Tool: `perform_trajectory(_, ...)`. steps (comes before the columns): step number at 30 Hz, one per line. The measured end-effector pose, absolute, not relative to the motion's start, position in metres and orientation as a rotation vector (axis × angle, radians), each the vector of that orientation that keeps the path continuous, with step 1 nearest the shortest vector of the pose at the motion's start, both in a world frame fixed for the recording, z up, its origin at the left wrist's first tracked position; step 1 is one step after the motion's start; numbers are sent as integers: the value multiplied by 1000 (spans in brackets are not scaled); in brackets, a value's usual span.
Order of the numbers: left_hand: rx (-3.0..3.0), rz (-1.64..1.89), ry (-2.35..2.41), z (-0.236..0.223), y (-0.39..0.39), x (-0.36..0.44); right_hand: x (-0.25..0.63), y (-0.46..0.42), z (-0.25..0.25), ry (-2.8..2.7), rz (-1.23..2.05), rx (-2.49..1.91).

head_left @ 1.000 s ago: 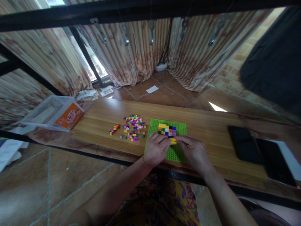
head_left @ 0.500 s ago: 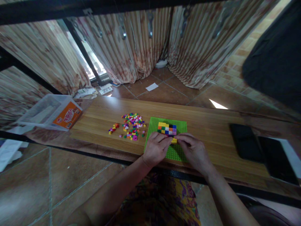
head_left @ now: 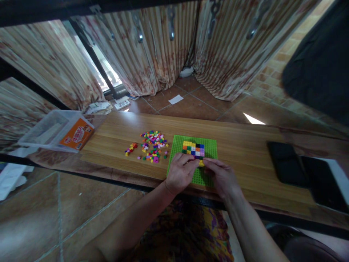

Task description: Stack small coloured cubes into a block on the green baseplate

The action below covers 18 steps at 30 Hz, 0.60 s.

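A green studded baseplate (head_left: pixel 212 145) lies on the table with a block of multicoloured toy bricks (head_left: pixel 194 148) built on it. Its near rows are partly covered by my fingers. At the near side of that block, a small yellow toy brick (head_left: pixel 201 163) shows between my fingertips. My left hand (head_left: pixel 180 174) rests over the plate from the left, fingers curled and closed on the yellow brick's left side. From the right, my right hand (head_left: pixel 223 177) pinches at the same brick with thumb and forefinger. Whether the brick is pressed onto the studs is hidden.
Left of the plate lies a loose pile of small coloured bricks (head_left: pixel 154 140), with a smaller cluster (head_left: pixel 131 149) beside it. A clear plastic bin (head_left: pixel 51 142) with an orange label stands at the table's left end. Two black flat devices (head_left: pixel 286 163) (head_left: pixel 324 183) lie at the right.
My right hand has shifted slightly, its fingers now flatter and lower beside the yellow brick. My left hand stays nearly where it was. The view has tilted a little.
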<state>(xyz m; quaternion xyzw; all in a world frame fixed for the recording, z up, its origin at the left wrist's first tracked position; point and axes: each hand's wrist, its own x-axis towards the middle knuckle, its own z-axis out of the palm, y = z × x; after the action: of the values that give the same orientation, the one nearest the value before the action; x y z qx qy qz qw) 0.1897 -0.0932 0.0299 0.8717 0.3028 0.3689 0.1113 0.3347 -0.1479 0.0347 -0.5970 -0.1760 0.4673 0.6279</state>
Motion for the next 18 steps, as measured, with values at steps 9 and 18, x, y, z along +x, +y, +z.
perform_trajectory(9, 2566, 1079, 905, 28, -95, 191, 331, -148, 34, -280, 1155, -1231)
perform_trajectory(18, 2421, 1137, 1072, 49, -110, 133, 353, -181, 28, -134, 926, -1262)
